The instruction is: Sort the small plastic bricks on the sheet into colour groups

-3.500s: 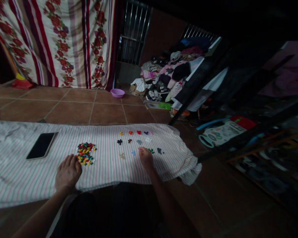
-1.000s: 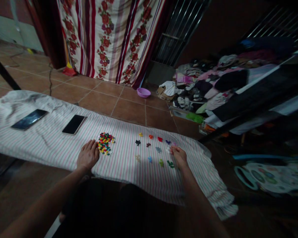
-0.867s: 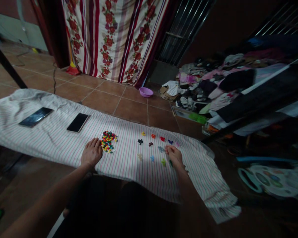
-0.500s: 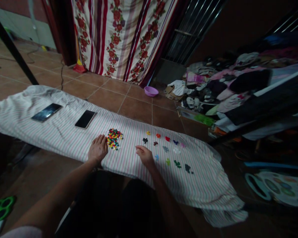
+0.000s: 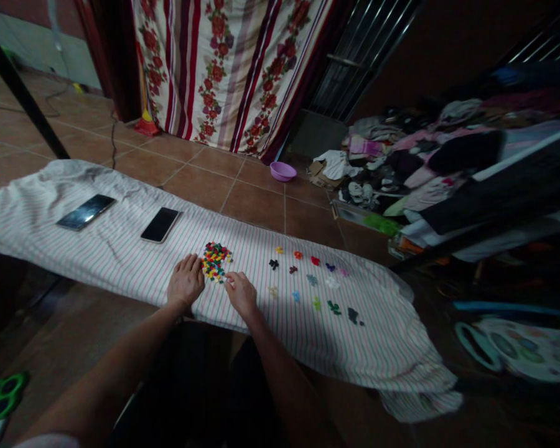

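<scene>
Pieces of small, multicoloured plastic (image 5: 216, 261) lie in a loose mixed pile on a white cloth with pink and green stripes (image 5: 247, 242), between the two bare hands and slightly beyond them. The left hand (image 5: 185, 281) rests palm down at the pile's left edge, opened flat with its fingers close together and nothing visible in its grasp. The right hand (image 5: 242, 294) is partly curled at the near right edge of the pile, thumb and forefinger close to each other; whether a piece is between them, I cannot tell.

To the right, small clusters sorted by colour stand apart in three rows. The far row runs from left to right: yellow cluster (image 5: 279, 250), orange cluster (image 5: 298, 255), red cluster (image 5: 315, 261), dark blue cluster (image 5: 330, 267) and pink cluster (image 5: 344, 272). The middle row has a black cluster (image 5: 274, 264), brown cluster (image 5: 293, 270), grey cluster (image 5: 312, 280) and white cluster (image 5: 332, 283). The near row holds a beige cluster (image 5: 273, 291), light blue cluster (image 5: 295, 297), lime green cluster (image 5: 316, 303), dark green cluster (image 5: 334, 308) and dark grey cluster (image 5: 353, 316).

Left of the pile lies a black-screened phone (image 5: 161, 224), with a second, glossy dark phone (image 5: 86, 212) farther left. Beyond the cloth, a round purple basin (image 5: 282, 172) sits on brown floor tiles (image 5: 254, 202).
</scene>
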Demonstrator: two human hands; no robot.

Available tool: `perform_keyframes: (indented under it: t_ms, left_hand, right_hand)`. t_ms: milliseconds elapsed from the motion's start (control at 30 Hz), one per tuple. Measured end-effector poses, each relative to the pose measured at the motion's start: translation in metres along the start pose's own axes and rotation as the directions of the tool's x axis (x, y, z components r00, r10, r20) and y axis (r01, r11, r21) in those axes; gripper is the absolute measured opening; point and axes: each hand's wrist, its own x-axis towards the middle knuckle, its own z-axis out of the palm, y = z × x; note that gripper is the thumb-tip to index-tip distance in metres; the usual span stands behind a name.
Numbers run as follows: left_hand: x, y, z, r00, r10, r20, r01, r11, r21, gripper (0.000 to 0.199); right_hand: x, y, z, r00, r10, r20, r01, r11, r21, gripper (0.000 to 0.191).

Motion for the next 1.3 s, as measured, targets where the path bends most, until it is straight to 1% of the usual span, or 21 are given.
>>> perform_keyframes:
  t_ms: [133,333,500,633,700,800,900,1100,1200,1300]
  left_hand:
    - [-0.001,-0.001,0.001,0.999,0.027,-0.032,-0.026,0.999,0.027,0.040]
    - [-0.001,-0.004,0.004,0.998,0.043,-0.036,-0.042,0.999,0.011,0.039]
    - [-0.002,-0.004,0.005,0.997,0.050,-0.064,-0.048,0.998,0.036,0.039]
    - [-0.002,-0.003,0.004,0.997,0.038,-0.066,-0.038,0.999,0.012,0.039]
    - [-0.002,-0.003,0.004,0.998,0.030,-0.057,-0.030,1.000,-0.007,0.039]
    - [-0.002,-0.003,0.004,0.998,0.032,-0.050,-0.033,0.999,-0.013,0.040]
    - [-0.002,-0.005,0.004,0.997,0.050,-0.053,-0.051,0.999,-0.006,0.040]
    - [-0.002,-0.005,0.003,0.997,0.069,-0.041,-0.068,0.997,0.024,0.041]
    - [-0.002,-0.004,0.001,0.996,0.079,-0.042,-0.077,0.996,0.041,0.042]
    - [-0.002,-0.003,-0.001,0.995,0.083,-0.046,-0.081,0.995,0.055,0.042]
  right_hand:
    - [-0.005,-0.007,0.001,0.999,0.034,-0.030,-0.036,0.998,-0.059,0.016]
    - [-0.008,-0.007,0.005,0.996,0.051,-0.079,-0.059,0.993,-0.101,0.008]
    - [-0.012,-0.010,0.000,0.998,0.022,-0.065,-0.030,0.992,-0.124,0.007]
    - [-0.018,-0.009,-0.007,0.999,-0.022,-0.031,0.019,0.997,-0.081,0.013]
    - [-0.021,-0.007,-0.011,0.999,-0.039,-0.017,0.038,0.998,-0.048,0.019]
    - [-0.028,-0.001,-0.014,1.000,-0.028,0.002,0.028,1.000,-0.006,0.023]
    - [-0.035,0.007,-0.016,1.000,-0.007,0.008,0.007,1.000,0.010,0.021]
    - [-0.047,0.025,-0.022,0.999,0.006,-0.045,-0.007,1.000,-0.014,0.021]
    - [-0.052,0.031,-0.029,0.999,0.019,-0.039,-0.020,1.000,-0.024,0.014]
    - [-0.059,0.037,-0.038,0.998,0.051,-0.042,-0.052,0.998,-0.025,0.013]
